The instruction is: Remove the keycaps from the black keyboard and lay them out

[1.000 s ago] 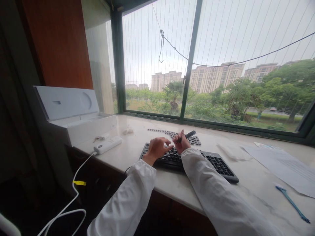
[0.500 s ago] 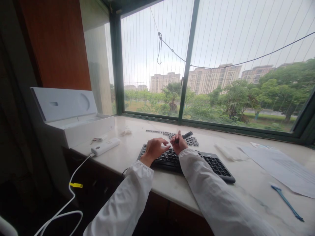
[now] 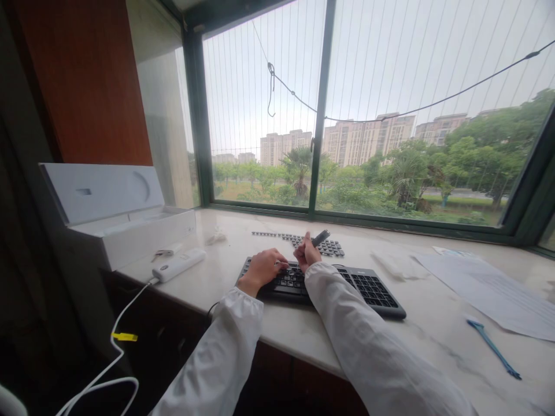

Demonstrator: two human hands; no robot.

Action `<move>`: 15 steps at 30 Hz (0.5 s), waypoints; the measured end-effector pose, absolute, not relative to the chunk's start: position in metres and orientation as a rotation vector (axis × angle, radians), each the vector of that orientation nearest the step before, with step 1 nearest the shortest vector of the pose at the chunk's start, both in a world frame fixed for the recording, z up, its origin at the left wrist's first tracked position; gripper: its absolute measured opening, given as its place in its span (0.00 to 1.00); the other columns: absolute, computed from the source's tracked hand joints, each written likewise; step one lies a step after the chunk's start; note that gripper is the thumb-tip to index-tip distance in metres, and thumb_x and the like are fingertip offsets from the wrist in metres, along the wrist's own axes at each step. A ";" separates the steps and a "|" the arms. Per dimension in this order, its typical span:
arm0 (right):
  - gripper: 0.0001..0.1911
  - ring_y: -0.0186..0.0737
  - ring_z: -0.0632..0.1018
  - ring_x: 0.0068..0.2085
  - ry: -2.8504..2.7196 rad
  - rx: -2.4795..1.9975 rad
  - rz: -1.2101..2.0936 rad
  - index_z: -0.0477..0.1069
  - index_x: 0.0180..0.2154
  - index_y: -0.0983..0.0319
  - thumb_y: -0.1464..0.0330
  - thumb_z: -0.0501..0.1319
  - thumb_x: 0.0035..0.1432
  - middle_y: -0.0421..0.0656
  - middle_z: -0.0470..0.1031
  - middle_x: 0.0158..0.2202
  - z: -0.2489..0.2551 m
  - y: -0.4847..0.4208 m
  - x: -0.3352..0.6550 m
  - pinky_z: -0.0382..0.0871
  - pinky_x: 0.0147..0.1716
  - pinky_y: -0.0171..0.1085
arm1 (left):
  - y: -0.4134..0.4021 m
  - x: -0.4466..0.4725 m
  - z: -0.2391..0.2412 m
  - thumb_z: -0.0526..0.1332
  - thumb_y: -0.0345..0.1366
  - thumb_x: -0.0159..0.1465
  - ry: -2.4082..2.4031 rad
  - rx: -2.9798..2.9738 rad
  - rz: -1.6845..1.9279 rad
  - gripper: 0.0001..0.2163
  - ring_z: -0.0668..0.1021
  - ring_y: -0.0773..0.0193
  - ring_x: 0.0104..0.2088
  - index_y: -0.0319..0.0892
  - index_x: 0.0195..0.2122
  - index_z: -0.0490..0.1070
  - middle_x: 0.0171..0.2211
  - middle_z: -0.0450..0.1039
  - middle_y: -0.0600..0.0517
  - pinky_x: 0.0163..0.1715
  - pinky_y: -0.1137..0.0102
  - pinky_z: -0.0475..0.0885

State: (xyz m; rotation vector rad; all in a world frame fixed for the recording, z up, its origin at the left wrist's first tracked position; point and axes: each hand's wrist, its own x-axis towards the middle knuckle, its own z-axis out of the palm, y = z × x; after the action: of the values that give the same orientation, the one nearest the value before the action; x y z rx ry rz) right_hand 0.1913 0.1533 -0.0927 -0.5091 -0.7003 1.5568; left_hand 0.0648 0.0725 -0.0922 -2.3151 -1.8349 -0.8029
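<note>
A black keyboard (image 3: 377, 293) lies on the counter under my forearms. My left hand (image 3: 265, 267) rests over its left part, thumb and fingertips drawn together at the keys; whatever may be between them is too small to make out. Just to the right, my right hand (image 3: 307, 254) is closed around a small black brush (image 3: 321, 237), its bristle end pointing up and right. The heel of that hand is low over the keyboard's upper edge. Behind both hands, loose keycaps (image 3: 332, 248) are laid out in rows on the counter.
An open white box (image 3: 130, 231) stands at the left, near a white power strip (image 3: 180, 264) with a cable. Crumpled white tissue (image 3: 217, 235), a clear plastic bag (image 3: 396, 266), printed paper (image 3: 481, 289) and a thin blue tool (image 3: 494, 349) lie on the marble counter (image 3: 433, 346).
My left hand has lowered onto the keys, and its thumb and fingers have come together. My right hand still holds the brush, turned slightly more upward. The view has shifted a little.
</note>
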 end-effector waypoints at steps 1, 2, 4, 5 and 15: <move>0.27 0.25 0.51 0.12 -0.704 -0.541 1.539 0.49 0.17 0.59 0.51 0.58 0.54 0.30 0.45 0.10 -0.094 0.155 0.190 0.48 0.10 0.30 | 0.073 0.064 -0.093 0.57 0.46 0.60 -1.836 -2.339 -0.758 0.10 0.75 0.64 0.38 0.53 0.36 0.76 0.41 0.74 0.56 0.38 0.72 0.66; 0.27 0.25 0.50 0.12 -0.712 -0.577 1.528 0.48 0.17 0.59 0.51 0.58 0.54 0.30 0.45 0.09 -0.096 0.156 0.189 0.48 0.10 0.30 | 0.074 0.064 -0.094 0.57 0.45 0.60 -1.841 -2.354 -0.723 0.09 0.75 0.64 0.39 0.53 0.36 0.76 0.41 0.74 0.56 0.38 0.72 0.66; 0.26 0.26 0.51 0.11 -0.742 -0.648 1.515 0.48 0.17 0.58 0.52 0.58 0.54 0.30 0.45 0.09 -0.101 0.160 0.187 0.47 0.09 0.31 | 0.074 0.064 -0.094 0.57 0.44 0.60 -1.867 -2.367 -0.687 0.09 0.75 0.64 0.40 0.53 0.36 0.77 0.42 0.74 0.55 0.40 0.72 0.66; 0.26 0.26 0.51 0.11 -0.760 -0.678 1.505 0.48 0.17 0.58 0.52 0.58 0.54 0.30 0.45 0.09 -0.103 0.162 0.186 0.46 0.09 0.31 | 0.074 0.065 -0.094 0.57 0.44 0.60 -1.879 -2.372 -0.689 0.10 0.75 0.64 0.40 0.52 0.37 0.77 0.42 0.74 0.55 0.41 0.73 0.66; 0.26 0.28 0.52 0.10 -0.833 -0.769 1.465 0.46 0.18 0.56 0.52 0.59 0.53 0.30 0.45 0.08 -0.110 0.164 0.179 0.46 0.08 0.33 | 0.085 0.061 -0.103 0.59 0.38 0.58 -1.791 -2.443 -0.884 0.08 0.75 0.66 0.38 0.51 0.35 0.77 0.39 0.76 0.56 0.42 0.75 0.66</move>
State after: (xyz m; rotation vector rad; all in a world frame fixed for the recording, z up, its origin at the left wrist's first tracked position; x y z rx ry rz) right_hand 0.1794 0.1637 -0.1098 -0.7686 -0.8334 1.4654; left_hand 0.0607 0.0846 -0.1033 -2.4434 -1.7911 -0.8839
